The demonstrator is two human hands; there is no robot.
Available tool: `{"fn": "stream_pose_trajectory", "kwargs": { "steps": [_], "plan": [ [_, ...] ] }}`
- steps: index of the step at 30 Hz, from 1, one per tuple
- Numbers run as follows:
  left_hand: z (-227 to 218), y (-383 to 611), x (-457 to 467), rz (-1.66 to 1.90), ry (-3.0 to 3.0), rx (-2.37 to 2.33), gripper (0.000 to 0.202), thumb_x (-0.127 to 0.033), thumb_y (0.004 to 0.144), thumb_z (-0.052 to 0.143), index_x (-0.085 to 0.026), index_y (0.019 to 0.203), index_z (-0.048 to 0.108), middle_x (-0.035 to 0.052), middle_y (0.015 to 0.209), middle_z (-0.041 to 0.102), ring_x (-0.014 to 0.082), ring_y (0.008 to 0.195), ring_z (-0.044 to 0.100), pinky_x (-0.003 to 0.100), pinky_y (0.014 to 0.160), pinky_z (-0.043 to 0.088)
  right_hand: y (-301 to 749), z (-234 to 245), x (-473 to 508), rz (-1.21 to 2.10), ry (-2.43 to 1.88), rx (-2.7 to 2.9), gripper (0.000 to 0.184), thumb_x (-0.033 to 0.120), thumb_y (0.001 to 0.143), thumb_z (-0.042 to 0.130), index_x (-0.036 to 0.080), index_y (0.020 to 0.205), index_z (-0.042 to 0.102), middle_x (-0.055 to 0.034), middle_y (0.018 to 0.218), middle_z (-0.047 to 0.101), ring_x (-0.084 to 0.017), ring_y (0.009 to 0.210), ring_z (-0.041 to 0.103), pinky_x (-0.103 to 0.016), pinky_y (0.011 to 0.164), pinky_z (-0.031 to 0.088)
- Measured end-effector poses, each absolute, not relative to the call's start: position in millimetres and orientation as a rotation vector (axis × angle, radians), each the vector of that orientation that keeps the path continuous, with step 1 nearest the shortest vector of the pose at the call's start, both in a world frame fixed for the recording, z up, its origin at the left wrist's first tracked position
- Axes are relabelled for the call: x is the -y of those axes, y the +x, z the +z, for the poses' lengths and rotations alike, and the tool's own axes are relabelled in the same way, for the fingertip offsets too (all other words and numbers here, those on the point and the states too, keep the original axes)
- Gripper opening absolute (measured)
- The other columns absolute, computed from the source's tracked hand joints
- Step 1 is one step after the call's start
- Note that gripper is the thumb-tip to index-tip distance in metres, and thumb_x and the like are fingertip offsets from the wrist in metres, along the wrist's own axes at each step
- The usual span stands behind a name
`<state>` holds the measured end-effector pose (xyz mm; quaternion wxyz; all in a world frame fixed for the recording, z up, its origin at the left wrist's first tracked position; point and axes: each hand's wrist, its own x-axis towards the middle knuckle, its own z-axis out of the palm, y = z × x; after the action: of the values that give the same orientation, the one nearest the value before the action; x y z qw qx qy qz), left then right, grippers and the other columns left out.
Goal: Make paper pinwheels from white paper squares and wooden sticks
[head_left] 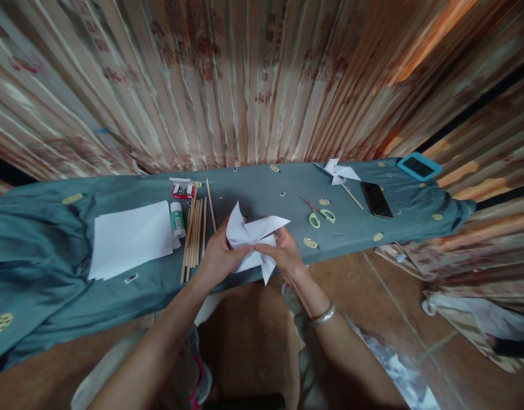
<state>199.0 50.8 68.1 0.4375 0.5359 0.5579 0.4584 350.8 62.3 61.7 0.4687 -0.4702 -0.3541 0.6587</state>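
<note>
A white paper pinwheel (253,236) with folded blades is held over the near edge of a table draped in grey-blue cloth (52,250). My left hand (219,256) grips its left side, fingers closed on the paper. My right hand (283,253) pinches the centre and right side of the same pinwheel; a metal bangle sits on that wrist. Just left of my left hand lies a bundle of thin wooden sticks (194,233).
A stack of white paper sheets (131,239) lies at the left, with a glue stick (177,219) and a small red-and-white box (182,189) beside it. Green-handled scissors (319,213), a finished pinwheel on a stick (339,173), a black phone (376,199) and a blue-framed device (419,166) sit to the right. Pleated curtains hang behind.
</note>
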Motion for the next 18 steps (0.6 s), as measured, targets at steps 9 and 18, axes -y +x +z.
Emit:
{"fn": "stream_pose_trajectory", "kwargs": {
  "steps": [9,18],
  "plan": [
    [72.6,197.6,-42.1,1.018,0.926,-1.261,0.025,-0.031,0.050,0.078,-0.015,0.069,0.071,0.0045,0.068,0.073,0.0169,0.058,0.063,0.028,0.060,0.051,352.5,55.9,-61.8,1.656,-1.114,0.877,0.057,0.018,0.048,0.082,0.023,0.098,0.056,0.0023,0.081,0.073,-0.020,0.073,0.069,-0.031,0.067,0.055],
    [79.0,195.4,-33.7,1.034,0.856,-1.350,0.018,-0.026,0.049,0.078,-0.014,0.061,0.073,0.0052,0.065,0.073,0.0176,0.057,0.063,0.027,0.056,0.050,347.1,54.1,-57.9,1.663,-1.095,0.953,0.060,0.018,0.049,0.083,0.022,0.103,0.057,0.0004,0.094,0.073,-0.021,0.088,0.069,-0.033,0.079,0.056]
  ]
}}
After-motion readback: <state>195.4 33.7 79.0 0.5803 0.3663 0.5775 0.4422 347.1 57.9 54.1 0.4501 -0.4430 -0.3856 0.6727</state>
